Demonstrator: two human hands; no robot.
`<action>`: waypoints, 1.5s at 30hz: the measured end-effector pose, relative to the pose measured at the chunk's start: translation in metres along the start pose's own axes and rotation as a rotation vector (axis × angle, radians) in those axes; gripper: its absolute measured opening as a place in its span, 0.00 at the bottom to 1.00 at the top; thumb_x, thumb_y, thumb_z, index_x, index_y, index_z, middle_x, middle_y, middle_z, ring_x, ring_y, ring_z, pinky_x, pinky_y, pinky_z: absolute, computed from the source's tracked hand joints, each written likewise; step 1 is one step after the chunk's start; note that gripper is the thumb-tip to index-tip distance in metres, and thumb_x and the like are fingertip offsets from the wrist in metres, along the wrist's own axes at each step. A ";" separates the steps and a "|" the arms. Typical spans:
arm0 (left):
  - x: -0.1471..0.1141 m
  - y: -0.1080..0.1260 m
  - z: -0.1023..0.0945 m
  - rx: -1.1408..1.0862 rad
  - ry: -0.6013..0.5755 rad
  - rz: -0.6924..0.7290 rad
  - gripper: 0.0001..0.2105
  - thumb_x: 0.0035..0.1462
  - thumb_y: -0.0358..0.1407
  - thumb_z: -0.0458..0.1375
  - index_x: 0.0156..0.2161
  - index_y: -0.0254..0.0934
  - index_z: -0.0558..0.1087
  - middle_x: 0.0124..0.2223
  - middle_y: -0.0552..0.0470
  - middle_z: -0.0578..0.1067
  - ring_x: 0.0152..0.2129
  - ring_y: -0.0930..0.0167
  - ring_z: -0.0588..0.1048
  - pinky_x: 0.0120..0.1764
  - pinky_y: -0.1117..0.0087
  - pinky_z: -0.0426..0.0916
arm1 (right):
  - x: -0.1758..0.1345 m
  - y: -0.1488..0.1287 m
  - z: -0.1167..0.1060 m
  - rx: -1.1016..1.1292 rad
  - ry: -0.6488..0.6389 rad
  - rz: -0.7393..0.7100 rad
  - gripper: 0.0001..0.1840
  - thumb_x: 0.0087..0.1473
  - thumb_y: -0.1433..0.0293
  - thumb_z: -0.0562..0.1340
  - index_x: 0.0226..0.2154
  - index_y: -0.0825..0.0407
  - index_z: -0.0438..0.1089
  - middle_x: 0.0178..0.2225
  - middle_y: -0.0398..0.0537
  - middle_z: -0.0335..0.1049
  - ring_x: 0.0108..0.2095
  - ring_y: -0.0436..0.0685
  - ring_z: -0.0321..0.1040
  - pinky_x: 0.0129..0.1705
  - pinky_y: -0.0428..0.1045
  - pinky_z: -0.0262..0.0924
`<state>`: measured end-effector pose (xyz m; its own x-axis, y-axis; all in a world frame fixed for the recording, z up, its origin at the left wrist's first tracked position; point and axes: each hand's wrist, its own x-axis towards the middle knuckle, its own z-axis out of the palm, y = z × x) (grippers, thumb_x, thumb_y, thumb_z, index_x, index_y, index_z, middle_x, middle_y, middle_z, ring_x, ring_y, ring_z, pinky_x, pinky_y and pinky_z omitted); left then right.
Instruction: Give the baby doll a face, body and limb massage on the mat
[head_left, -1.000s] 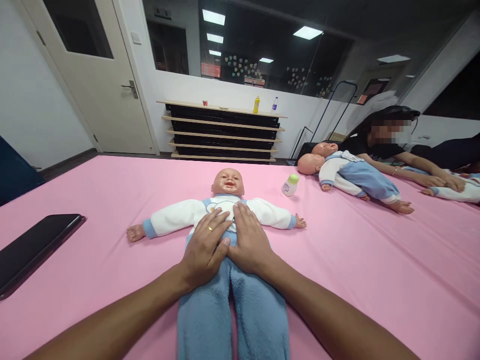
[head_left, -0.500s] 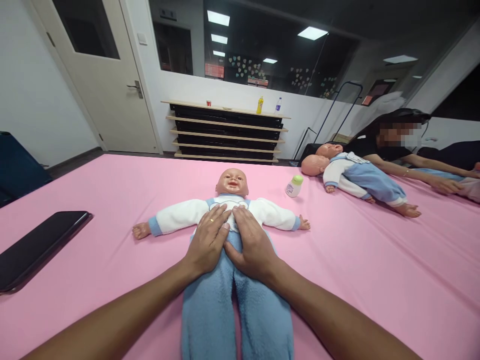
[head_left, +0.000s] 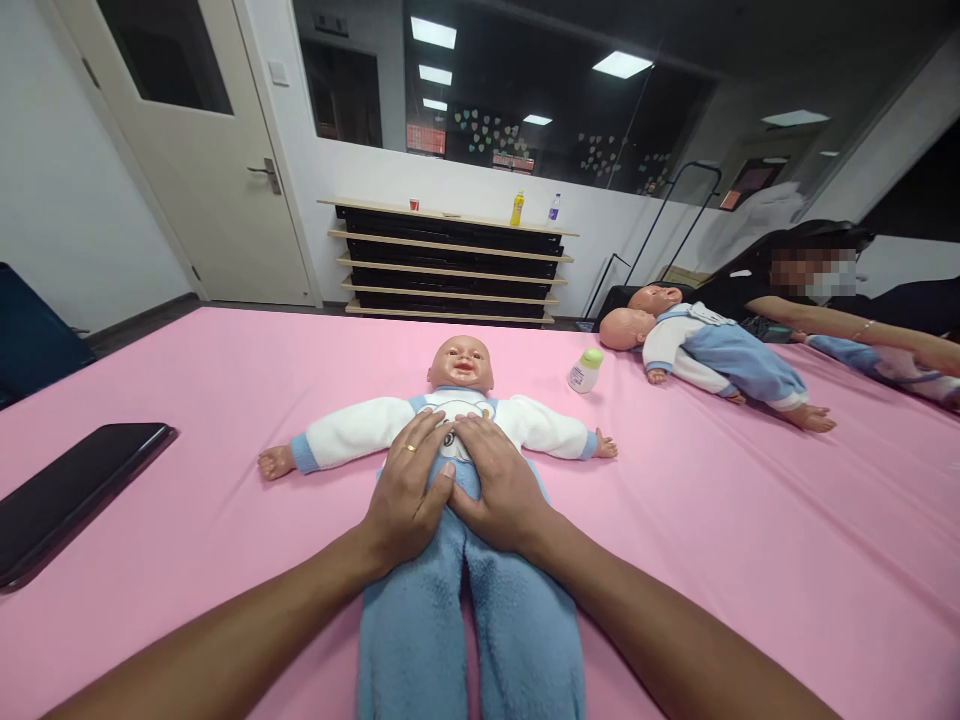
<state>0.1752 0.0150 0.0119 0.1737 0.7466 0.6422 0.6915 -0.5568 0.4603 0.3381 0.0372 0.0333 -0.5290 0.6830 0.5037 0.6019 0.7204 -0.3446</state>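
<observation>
A baby doll (head_left: 471,590) lies on its back before me, arms stretched out to the sides, dressed in a white top and light-blue fleece trousers. My left hand (head_left: 411,490), with a ring on one finger, lies flat on the left side of its belly. Flat on the right side of the belly rests my right hand (head_left: 499,480). The thumbs meet or nearly meet over the middle, and the fingertips reach the picture on the doll's chest. Both hands hold nothing. Right of the doll's head stands a small white bottle (head_left: 585,371) with a green cap.
A pink sheet (head_left: 247,570) covers the table. At the left lies a black phone-like slab (head_left: 82,490). Two more dolls (head_left: 720,350) lie at the right, near a co-worker (head_left: 795,270) leaning over another doll. Stacked boards (head_left: 450,250) stand behind the table.
My hands have slid slightly down and toward me on the doll's belly, so more of the chest picture shows. The co-worker's arms have shifted at the right.
</observation>
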 end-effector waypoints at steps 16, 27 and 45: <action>0.009 -0.002 0.002 0.029 -0.233 -0.106 0.22 0.66 0.39 0.41 0.63 0.42 0.58 0.66 0.51 0.56 0.64 0.66 0.49 0.64 0.49 0.44 | -0.005 -0.003 0.002 -0.007 0.169 -0.084 0.35 0.52 0.69 0.56 0.61 0.62 0.51 0.62 0.61 0.52 0.65 0.61 0.45 0.65 0.63 0.45; 0.000 -0.008 0.009 0.059 -0.052 -0.170 0.26 0.65 0.40 0.44 0.65 0.34 0.51 0.67 0.42 0.51 0.65 0.63 0.46 0.64 0.50 0.45 | -0.001 -0.001 0.000 0.009 0.000 -0.055 0.31 0.51 0.66 0.58 0.57 0.57 0.60 0.61 0.58 0.55 0.63 0.62 0.49 0.65 0.62 0.44; 0.006 0.002 -0.006 0.064 -0.271 0.106 0.21 0.64 0.37 0.44 0.60 0.40 0.63 0.62 0.51 0.63 0.63 0.65 0.53 0.64 0.52 0.46 | -0.005 0.005 0.007 -0.079 0.016 0.188 0.46 0.49 0.61 0.59 0.63 0.69 0.44 0.65 0.69 0.40 0.66 0.69 0.36 0.65 0.67 0.40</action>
<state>0.1737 0.0161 0.0208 0.4218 0.7605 0.4937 0.7009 -0.6189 0.3546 0.3393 0.0378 0.0235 -0.3937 0.8023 0.4487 0.7347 0.5680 -0.3709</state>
